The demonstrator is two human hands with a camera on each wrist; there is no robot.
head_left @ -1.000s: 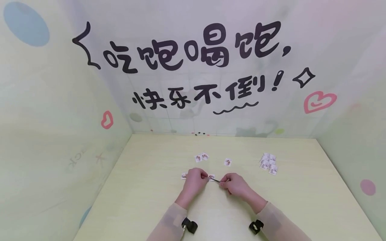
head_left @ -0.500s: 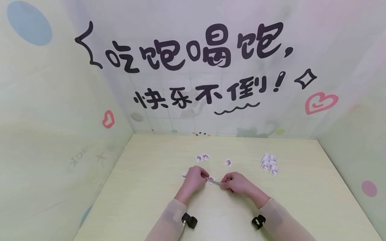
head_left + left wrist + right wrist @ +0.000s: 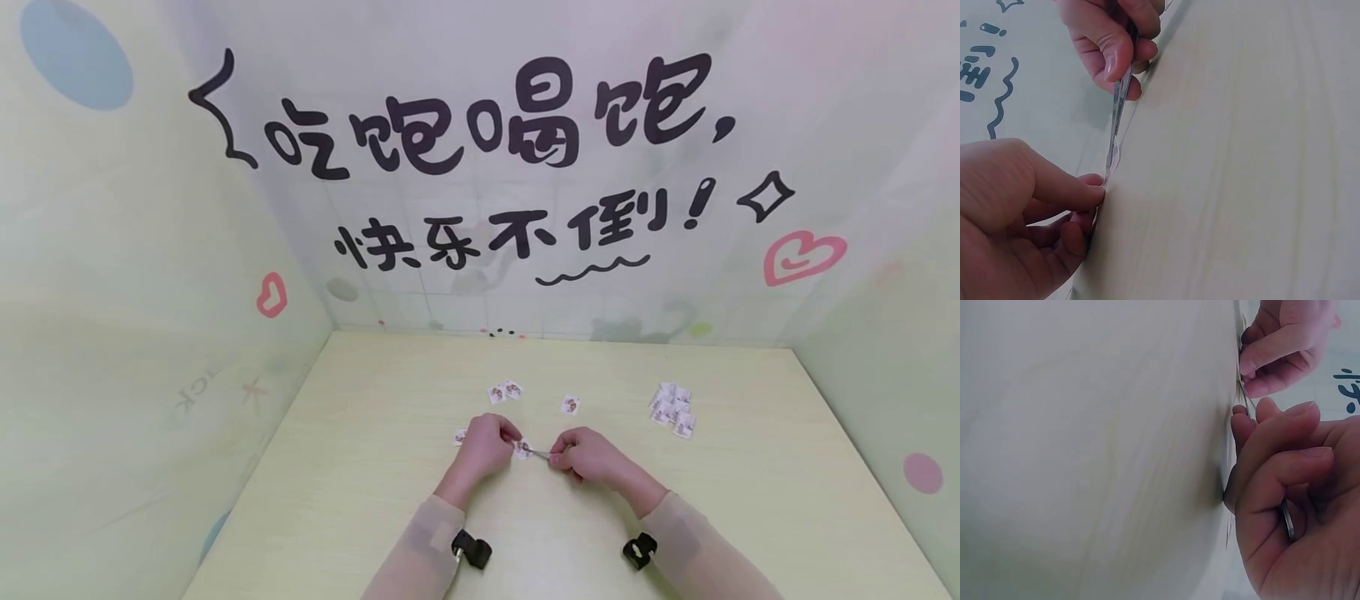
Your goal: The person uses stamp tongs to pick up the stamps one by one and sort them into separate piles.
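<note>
Between my hands, low over the table, is a small white printed square sticker (image 3: 521, 451). The thumb and forefinger of my left hand (image 3: 486, 442) pinch its left edge. My right hand (image 3: 588, 457) grips a pair of metal tweezers (image 3: 1118, 109), fingers curled round their arms. The tips of the tweezers point left and meet the sticker, which shows edge-on as a thin pale sliver (image 3: 1116, 152) in the left wrist view. Behind my left hand another printed square (image 3: 460, 437) lies partly hidden.
Farther back on the wooden table (image 3: 360, 492) lie two overlapping printed squares (image 3: 504, 391) and a single square (image 3: 571, 404). At the back right is a loose pile of several greyish squares (image 3: 672, 409). Printed fabric walls (image 3: 465, 317) enclose the table's back and sides.
The sticker has turned and shifted slightly toward me and to the left, the tweezers moving with it. Both hands stay almost where they were. The head view has swung a little.
</note>
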